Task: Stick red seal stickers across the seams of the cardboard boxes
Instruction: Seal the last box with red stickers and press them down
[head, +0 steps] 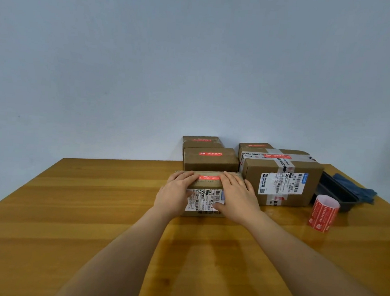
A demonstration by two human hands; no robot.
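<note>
A small cardboard box (205, 201) with a white shipping label on its near side stands on the wooden table (68, 208). A red seal sticker (209, 177) lies across its top. My left hand (176, 193) covers the box's left end, fingers flat on the top and touching the sticker's left end. My right hand (238, 196) lies over the right end, fingers straight on the top by the sticker's right end, thumb against the labelled side. A roll of red seal stickers (323, 212) stands to the right.
Behind the box are two stacked boxes (210, 159) with red stickers on top. A larger taped box (280, 178) stands at the right, another behind it. A black tray (336, 194) and a blue cloth (358, 191) lie at the far right by the table edge.
</note>
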